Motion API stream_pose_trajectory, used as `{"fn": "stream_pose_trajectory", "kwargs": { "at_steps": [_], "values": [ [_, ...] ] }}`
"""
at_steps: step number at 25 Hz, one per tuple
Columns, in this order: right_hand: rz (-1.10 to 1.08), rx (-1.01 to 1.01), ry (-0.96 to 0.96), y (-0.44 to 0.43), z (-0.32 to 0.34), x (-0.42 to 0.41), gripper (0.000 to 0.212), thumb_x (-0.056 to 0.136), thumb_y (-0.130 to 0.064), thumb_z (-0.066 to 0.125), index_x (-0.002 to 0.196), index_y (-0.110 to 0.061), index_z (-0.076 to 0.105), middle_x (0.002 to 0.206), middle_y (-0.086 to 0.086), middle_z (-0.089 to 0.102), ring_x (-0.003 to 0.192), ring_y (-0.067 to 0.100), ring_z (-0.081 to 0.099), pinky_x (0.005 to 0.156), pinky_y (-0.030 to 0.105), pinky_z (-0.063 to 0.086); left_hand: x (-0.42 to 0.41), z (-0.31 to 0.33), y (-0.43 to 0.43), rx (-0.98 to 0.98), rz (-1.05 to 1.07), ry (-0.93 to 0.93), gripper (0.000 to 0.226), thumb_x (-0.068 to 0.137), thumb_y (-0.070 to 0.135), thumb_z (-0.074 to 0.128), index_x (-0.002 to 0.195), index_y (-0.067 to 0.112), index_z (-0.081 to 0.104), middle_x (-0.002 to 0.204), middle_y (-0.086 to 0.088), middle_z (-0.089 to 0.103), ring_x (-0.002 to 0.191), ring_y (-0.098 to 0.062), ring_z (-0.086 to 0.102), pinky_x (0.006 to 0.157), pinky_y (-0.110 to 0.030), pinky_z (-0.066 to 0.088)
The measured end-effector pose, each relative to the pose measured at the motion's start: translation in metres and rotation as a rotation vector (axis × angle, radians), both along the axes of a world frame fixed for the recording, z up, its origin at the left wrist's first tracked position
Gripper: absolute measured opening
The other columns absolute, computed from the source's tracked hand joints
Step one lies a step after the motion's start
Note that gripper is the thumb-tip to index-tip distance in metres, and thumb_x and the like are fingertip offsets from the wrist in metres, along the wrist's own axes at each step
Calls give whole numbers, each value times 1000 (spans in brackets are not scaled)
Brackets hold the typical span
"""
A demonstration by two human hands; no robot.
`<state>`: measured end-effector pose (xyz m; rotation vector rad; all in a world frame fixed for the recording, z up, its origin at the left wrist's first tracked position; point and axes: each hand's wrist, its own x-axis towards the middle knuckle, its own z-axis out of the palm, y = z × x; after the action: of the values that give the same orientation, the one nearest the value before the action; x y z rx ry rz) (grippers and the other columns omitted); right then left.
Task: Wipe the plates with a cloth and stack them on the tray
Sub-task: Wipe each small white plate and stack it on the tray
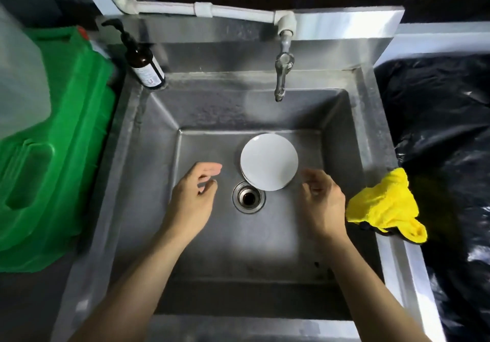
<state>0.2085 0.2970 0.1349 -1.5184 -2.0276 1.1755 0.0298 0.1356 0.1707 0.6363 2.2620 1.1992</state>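
**Position.** The plates [269, 161] are lying in a small stack on the floor of the sink [368, 119], right of centre. The near edge of the stack is sitting just beside the drain [248, 196]. The top plate is facing up, white and glossy. At least one more rim is showing beneath it on the left; the exact count cannot be told.

**Hands.** The left hand [193, 198] is hovering over the basin to the left of the stack and apart from it, fingers loosely extended and holding nothing. The right hand [322, 204] is hovering just right of the stack, fingers loosely curled and blurred, also holding nothing. Whether a fingertip is touching the rim cannot be told.

**Cloth and tray.** The cloth [381, 204], yellow and crumpled, is resting on the right rim of the sink, near the right hand. No tray is appearing in view.

**Assessment.**
- The plates are looking like glazed ceramic, so they are probably stiff, fairly light singly and brittle if knocked against the steel.
- They are possibly slippery if wet; wetness cannot be confirmed.
- The flat-lying stack is offering little purchase from above.
- The soundest hold is likely at the rim, thumb on top and fingers slipped under the edge, taking the top plate alone.
- The cloth is appearing soft and limp, likely bunching wherever it is pinched.
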Motion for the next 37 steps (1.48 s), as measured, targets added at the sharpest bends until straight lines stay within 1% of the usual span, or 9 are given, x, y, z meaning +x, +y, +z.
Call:
{"fn": "stream_pose_trajectory", "kwargs": {
  "at_steps": [6, 8, 12, 15, 19, 22, 28, 32, 37],
  "values": [
    [-5, -58, -32, 21, -78, -10, 25, 95, -12, 59, 117, -18, 71, 111, 3, 71, 95, 17, 66, 86, 28, 50, -15, -81, 9, -52, 22, 4, 32, 94, -5, 52, 111, 18, 67, 111, 9, 71, 108, -6, 65, 90, -12, 46],
    [-19, -92, -39, 29, -102, -13, 26, 96, -11, 58, 119, -17, 70, 112, 1, 71, 93, 10, 63, 83, 22, 45, -12, -109, 17, -68, -1, 9, 32, 93, -3, 53, 111, 19, 67, 111, 10, 70, 107, -6, 65, 89, -13, 45],
    [-56, -193, -45, 41, -143, -23, 29, 99, -11, 55, 124, -17, 67, 109, -4, 68, 96, 7, 59, 82, 17, 40, -8, -157, 37, -114, -23, -11, 33, 92, -2, 52, 114, 18, 66, 113, 9, 69, 106, -7, 64, 85, -4, 42],
    [-120, -221, -23, 51, -173, -34, 29, 100, -13, 54, 127, -20, 64, 109, -6, 63, 100, 9, 59, 85, 22, 41, -16, -185, 54, -135, -41, -32, 36, 93, 2, 51, 121, 21, 63, 121, 10, 67, 111, -8, 62, 90, -13, 42],
    [-206, -151, -57, 68, -219, -49, 22, 98, -22, 55, 115, -21, 69, 96, -4, 66, 93, 15, 63, 80, 27, 45, -34, -219, 80, -170, -68, -76, 43, 96, 8, 51, 137, 21, 53, 137, 5, 58, 122, -13, 56, 97, -21, 40],
    [-222, -126, -60, 83, -246, -60, 30, 98, -19, 55, 126, -20, 66, 113, 4, 65, 98, 16, 61, 84, 26, 44, -47, -241, 100, -232, -61, -127, 51, 97, 16, 55, 146, 22, 43, 144, 1, 52, 130, -16, 51, 104, -27, 39],
    [-221, -70, -54, 96, -265, -70, 25, 93, -13, 60, 115, -19, 72, 109, 4, 71, 96, 18, 65, 81, 25, 46, -57, -276, 117, -255, -43, -234, 62, 74, 31, 49, 136, 29, 52, 117, 9, 68, 112, -17, 64, 103, -44, 49],
    [-266, -80, -62, 97, -269, -70, 25, 91, -12, 63, 111, -22, 74, 108, 4, 71, 92, 16, 66, 79, 23, 45, -54, -286, 116, -199, 19, -337, 66, 59, 44, 48, 125, 40, 54, 115, -2, 68, 109, -26, 65, 96, -53, 53],
    [-295, -78, -11, 92, -262, -68, 25, 91, -9, 64, 112, -20, 73, 99, -3, 71, 88, 12, 66, 78, 22, 46, -52, -269, 121, -78, 46, -424, 56, 66, 21, 51, 121, 30, 58, 109, 14, 71, 107, -23, 66, 98, -56, 52]
  ]
}}
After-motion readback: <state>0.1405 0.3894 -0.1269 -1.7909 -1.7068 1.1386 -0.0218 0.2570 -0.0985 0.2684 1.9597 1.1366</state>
